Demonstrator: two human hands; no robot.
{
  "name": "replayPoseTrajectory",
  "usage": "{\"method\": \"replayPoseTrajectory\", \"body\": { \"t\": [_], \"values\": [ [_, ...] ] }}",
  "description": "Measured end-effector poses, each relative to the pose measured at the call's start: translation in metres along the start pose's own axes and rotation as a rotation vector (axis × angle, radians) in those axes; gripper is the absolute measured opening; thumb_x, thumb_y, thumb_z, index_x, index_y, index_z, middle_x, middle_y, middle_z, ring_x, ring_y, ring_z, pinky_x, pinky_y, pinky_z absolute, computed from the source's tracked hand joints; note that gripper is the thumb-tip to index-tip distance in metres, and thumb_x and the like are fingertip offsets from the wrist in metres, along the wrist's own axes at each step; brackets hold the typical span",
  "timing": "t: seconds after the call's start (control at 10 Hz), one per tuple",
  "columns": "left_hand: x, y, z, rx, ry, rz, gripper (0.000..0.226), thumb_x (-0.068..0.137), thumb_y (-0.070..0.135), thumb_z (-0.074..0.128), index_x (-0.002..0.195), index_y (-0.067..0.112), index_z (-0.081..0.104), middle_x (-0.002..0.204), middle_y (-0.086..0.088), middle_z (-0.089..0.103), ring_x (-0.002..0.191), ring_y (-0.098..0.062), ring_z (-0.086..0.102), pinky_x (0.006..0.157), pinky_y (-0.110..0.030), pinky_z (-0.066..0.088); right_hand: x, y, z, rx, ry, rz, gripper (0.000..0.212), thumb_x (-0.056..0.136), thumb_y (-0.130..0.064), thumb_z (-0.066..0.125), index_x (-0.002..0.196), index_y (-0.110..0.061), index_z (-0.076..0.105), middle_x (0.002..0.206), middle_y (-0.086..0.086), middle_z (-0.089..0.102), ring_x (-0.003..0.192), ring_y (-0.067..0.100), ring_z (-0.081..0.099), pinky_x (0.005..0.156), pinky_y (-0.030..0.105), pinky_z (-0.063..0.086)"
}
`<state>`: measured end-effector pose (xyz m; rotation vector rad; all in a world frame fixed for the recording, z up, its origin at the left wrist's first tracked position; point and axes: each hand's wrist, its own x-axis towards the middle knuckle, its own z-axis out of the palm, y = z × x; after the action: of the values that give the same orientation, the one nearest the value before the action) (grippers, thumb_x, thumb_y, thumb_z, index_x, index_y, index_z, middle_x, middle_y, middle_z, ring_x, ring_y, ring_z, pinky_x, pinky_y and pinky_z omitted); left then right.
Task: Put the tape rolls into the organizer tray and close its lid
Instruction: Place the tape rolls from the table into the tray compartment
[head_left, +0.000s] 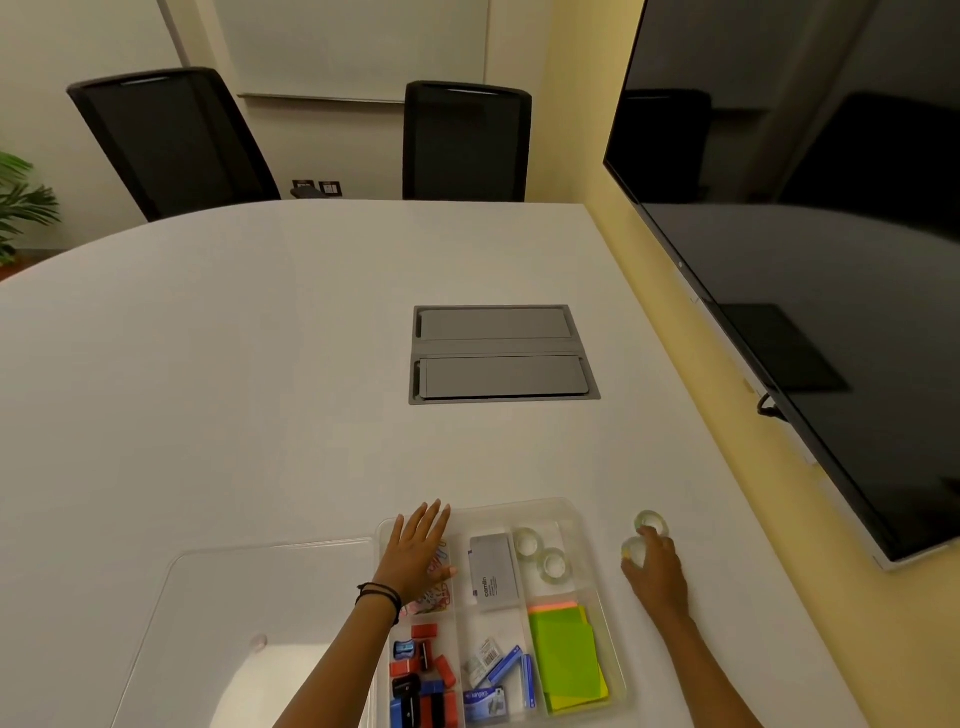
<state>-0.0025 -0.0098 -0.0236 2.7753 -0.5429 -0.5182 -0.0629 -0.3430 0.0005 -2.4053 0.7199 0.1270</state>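
A clear organizer tray (574, 506) with several compartments lies near the table's front edge. Two clear tape rolls (540, 552) lie in its far right compartment. Right of the tray, on the table, is another tape roll (651, 520), and my right hand (655, 569) curls its fingers round a second one (632, 548) just in front of it. My left hand (418, 552) rests flat, fingers straight, over the tray's far left compartment of coloured paper clips. The tray's clear lid (249, 623) lies flat on the table to the left of the tray.
Other compartments hold a grey Camlin box (492, 571), green sticky notes (566, 657), staple boxes (493, 680) and red, black and blue sharpeners and erasers (423, 675). A grey cable hatch (501, 354) sits mid-table. A big dark screen (810, 249) hangs at right; two black chairs stand beyond.
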Motion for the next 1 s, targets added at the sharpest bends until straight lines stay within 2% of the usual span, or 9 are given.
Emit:
{"method": "replayPoseTrajectory", "body": {
  "t": [0.1,0.2,0.3,0.4,0.5,0.7,0.8,0.9,1.0],
  "values": [
    [0.000,0.000,0.000,0.003,-0.004,0.001,0.086,0.089,0.049,0.051,0.147,0.016,-0.003,0.158,-0.011,-0.006,0.146,-0.027,-0.005,0.119,-0.048,-0.004,0.007,-0.026,-0.005,0.167,0.018,-0.055,0.044,0.081,-0.014,0.069,0.120,-0.008,0.051,0.120,0.020,0.055,0.099,0.031,0.057,0.080,0.033,0.047],
    [0.001,0.000,0.000,0.005,-0.006,0.000,0.086,0.089,0.050,0.051,0.147,0.016,-0.003,0.158,-0.012,-0.006,0.146,-0.028,-0.005,0.119,-0.048,-0.003,0.010,-0.049,-0.007,0.261,-0.059,-0.098,0.037,0.079,-0.018,0.072,0.111,-0.011,0.056,0.107,0.016,0.059,0.087,0.023,0.055,0.074,0.029,0.046],
    [0.001,-0.001,0.001,0.014,-0.007,-0.004,0.086,0.089,0.051,0.050,0.147,0.016,-0.004,0.159,-0.011,-0.007,0.146,-0.027,-0.005,0.119,-0.047,-0.003,0.005,-0.068,-0.005,0.311,-0.289,-0.129,0.029,0.077,-0.021,0.074,0.101,-0.014,0.060,0.094,0.008,0.060,0.083,0.024,0.061,0.072,0.032,0.053],
    [0.000,-0.001,0.001,0.013,-0.008,-0.003,0.086,0.089,0.050,0.050,0.147,0.017,-0.004,0.159,-0.011,-0.007,0.146,-0.027,-0.005,0.119,-0.048,-0.003,-0.002,-0.080,0.002,0.259,-0.571,-0.186,0.030,0.077,-0.022,0.074,0.103,-0.015,0.061,0.092,0.007,0.060,0.080,0.018,0.062,0.067,0.024,0.056],
    [0.000,0.000,0.000,0.010,-0.004,-0.001,0.085,0.089,0.050,0.051,0.147,0.017,-0.003,0.158,-0.011,-0.006,0.146,-0.028,-0.005,0.119,-0.048,-0.003,-0.006,-0.082,0.015,0.043,-0.649,-0.231,0.038,0.077,-0.025,0.074,0.109,-0.012,0.059,0.093,0.005,0.059,0.084,0.018,0.059,0.073,0.026,0.051],
    [-0.001,0.001,-0.001,0.006,0.001,0.004,0.085,0.089,0.049,0.051,0.147,0.016,-0.003,0.159,-0.011,-0.006,0.146,-0.028,-0.005,0.119,-0.047,-0.003,-0.012,-0.076,0.040,-0.182,-0.593,-0.309,0.048,0.073,-0.019,0.076,0.114,-0.009,0.050,0.101,0.007,0.049,0.087,0.017,0.047,0.073,0.026,0.040],
    [-0.001,0.001,-0.001,0.005,-0.002,0.001,0.085,0.089,0.049,0.051,0.147,0.016,-0.003,0.159,-0.011,-0.006,0.146,-0.028,-0.005,0.119,-0.047,-0.003,-0.014,-0.074,0.047,-0.223,-0.589,-0.322,0.049,0.074,-0.019,0.075,0.116,-0.010,0.050,0.107,0.010,0.049,0.089,0.017,0.045,0.078,0.031,0.044],
    [-0.001,0.001,-0.001,0.005,-0.003,0.000,0.085,0.089,0.049,0.051,0.147,0.016,-0.002,0.159,-0.011,-0.006,0.146,-0.028,-0.005,0.119,-0.047,-0.004,-0.014,-0.074,0.051,-0.209,-0.585,-0.334,0.049,0.075,-0.021,0.074,0.116,-0.011,0.050,0.100,0.003,0.042,0.087,0.016,0.044,0.074,0.026,0.039],
    [0.000,0.000,-0.001,-0.003,0.001,0.001,0.085,0.089,0.049,0.052,0.147,0.016,-0.002,0.159,-0.011,-0.006,0.146,-0.028,-0.005,0.119,-0.047,-0.004,-0.011,-0.072,0.053,-0.201,-0.602,-0.345,0.043,0.078,-0.020,0.070,0.115,-0.008,0.052,0.103,0.009,0.050,0.086,0.016,0.045,0.073,0.025,0.036]
  ]
}}
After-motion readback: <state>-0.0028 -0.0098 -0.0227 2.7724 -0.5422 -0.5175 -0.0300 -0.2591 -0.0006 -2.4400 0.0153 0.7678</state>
